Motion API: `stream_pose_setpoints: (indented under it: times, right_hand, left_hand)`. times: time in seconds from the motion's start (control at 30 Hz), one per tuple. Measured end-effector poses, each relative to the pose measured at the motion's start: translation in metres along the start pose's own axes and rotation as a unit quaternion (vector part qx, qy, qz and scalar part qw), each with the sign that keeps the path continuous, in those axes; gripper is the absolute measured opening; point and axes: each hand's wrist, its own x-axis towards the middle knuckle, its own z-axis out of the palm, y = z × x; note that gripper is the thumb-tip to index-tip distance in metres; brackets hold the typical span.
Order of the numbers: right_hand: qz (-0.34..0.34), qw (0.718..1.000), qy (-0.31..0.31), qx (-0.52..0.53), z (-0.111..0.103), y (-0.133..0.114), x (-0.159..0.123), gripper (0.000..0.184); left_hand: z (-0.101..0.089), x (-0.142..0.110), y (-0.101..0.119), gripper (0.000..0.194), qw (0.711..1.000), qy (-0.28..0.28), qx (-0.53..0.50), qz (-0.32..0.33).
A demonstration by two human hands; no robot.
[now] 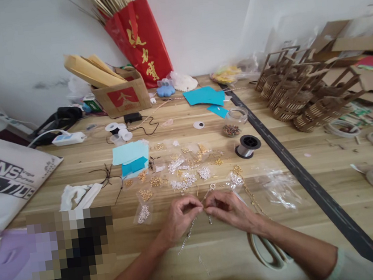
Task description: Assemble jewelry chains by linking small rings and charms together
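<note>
Over the near middle of the table, my left hand (182, 219) and my right hand (230, 209) meet fingertip to fingertip, both pinched closed on a thin silver chain (188, 236). One length of it trails down to the left below my left hand. A short end hangs under my right fingers, and a round clasp (212, 186) shows just above. The exact link between my fingertips is hidden. Scissors (270, 254) lie partly under my right forearm. Beyond my right hand, a gold chain (248, 191) rests on the wood. A loose fine chain piece (203, 264) lies nearer me.
Small bags of silver findings (184, 181) and gold findings (156, 181) spread ahead of my hands. A wire spool (248, 146), a jar of beads (231, 129) and clear plastic bags (279, 188) stand to the right. Blue cards (129, 153) lie left; woven baskets (302, 95) sit far right.
</note>
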Motion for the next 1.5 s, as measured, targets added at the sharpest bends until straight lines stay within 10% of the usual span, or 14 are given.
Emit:
stream_pose_setpoints:
  times: [0.5,1.5]
  right_hand:
    - [0.022,0.998,-0.015,0.063,0.001,-0.003,0.001,0.009]
    - [0.078,0.962,-0.097,0.244,-0.003,-0.009,0.003,0.022]
  left_hand:
    - [0.005,-0.004,-0.012,0.01,0.985,0.011,0.115,0.131]
    - [-0.005,-0.004,0.002,0.016,0.985,-0.045,0.082,0.146]
